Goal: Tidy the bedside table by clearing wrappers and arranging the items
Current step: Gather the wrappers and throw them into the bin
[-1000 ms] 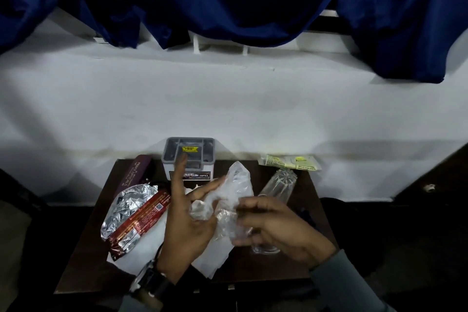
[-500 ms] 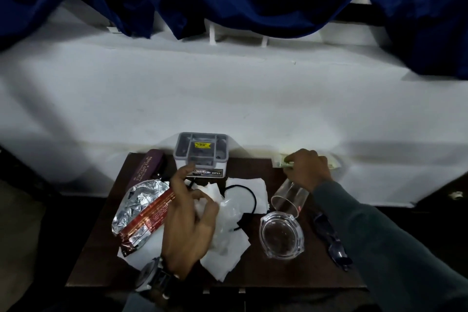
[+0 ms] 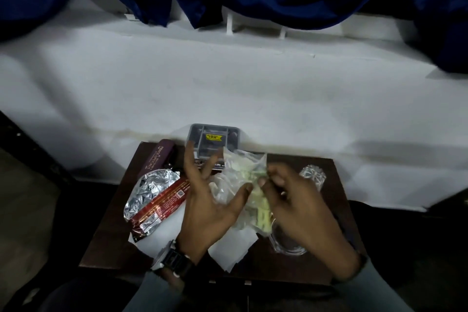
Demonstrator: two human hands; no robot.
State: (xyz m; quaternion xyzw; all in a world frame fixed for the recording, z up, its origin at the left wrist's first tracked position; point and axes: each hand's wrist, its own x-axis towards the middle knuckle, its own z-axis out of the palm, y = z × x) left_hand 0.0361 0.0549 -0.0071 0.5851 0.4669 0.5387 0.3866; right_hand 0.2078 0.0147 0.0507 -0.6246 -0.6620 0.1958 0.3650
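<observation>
The fingers (image 3: 278,181) of the right hand (image 3: 298,208) pinch the yellow-green wrapper (image 3: 263,213) against the clear plastic wrapper (image 3: 228,187) resting on the left hand (image 3: 207,200), whose fingers are splayed straight, above the counter (image 3: 291,268). Best to tuck it in, then close the left fingers round both.

The right hand (image 3: 298,205) is back from the far edge — the yellow-green wrapper (image 3: 253,172) now pinched in its fingertips. The wrapper sits just beside the left hand's (image 3: 207,202) thumb.
</observation>
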